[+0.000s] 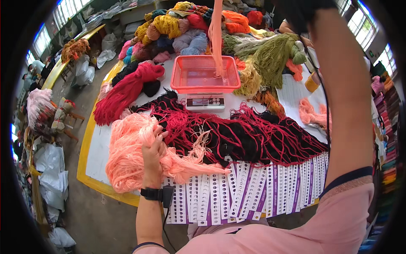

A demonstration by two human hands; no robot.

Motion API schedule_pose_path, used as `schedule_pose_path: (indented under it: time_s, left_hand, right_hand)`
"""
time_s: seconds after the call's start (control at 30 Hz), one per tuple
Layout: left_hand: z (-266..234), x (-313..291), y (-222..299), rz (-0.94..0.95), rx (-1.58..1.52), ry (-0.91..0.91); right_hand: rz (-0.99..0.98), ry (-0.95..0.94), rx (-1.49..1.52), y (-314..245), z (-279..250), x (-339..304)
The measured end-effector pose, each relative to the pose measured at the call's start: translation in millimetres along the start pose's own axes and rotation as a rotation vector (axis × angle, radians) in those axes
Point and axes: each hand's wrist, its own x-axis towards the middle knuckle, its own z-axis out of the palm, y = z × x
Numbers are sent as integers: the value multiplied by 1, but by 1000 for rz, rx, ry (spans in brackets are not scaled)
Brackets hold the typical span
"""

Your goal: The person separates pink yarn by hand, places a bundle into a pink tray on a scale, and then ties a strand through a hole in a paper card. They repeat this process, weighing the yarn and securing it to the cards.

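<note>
My left hand (154,153) is closed on a big loose bundle of peach yarn (130,148), its fingers curled into the strands. A thinner tail of that yarn stretches right, over the white punched cards (215,194). My right arm is raised high, and the hand itself lies past the upper edge, beyond a dark wrist device (302,12). A long peach skein (216,36) hangs from the top edge, its lower end in a red plastic basket (205,88); what holds its upper end is hidden. The basket sits on a white digital scale (206,103).
Black yarn (249,137) tangled with crimson strands lies across the table before the scale. A crimson skein (127,91) is on the left. Multicoloured and green yarn (275,63) is heaped behind. A tape roll (312,82) stands at right. A cable runs down beside my right arm.
</note>
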Motion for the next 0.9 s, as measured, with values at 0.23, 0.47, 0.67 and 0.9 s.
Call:
schedule_pose_path:
  time_s: [0.23, 0.47, 0.67, 0.9]
  left_hand:
    - [9, 4, 0, -8, 14, -22]
    - [-7, 2, -1, 11, 27, -27]
    - [0, -1, -2, -5, 6, -34]
    - [-3, 0, -1, 17, 24, -72]
  right_hand:
    - [501, -191, -1077, 173, 58, -179]
    - [287, -47, -1229, 164, 129, -307]
    - [177, 76, -1294, 157, 132, -318]
    - [144, 45, -1329, 168, 129, -304]
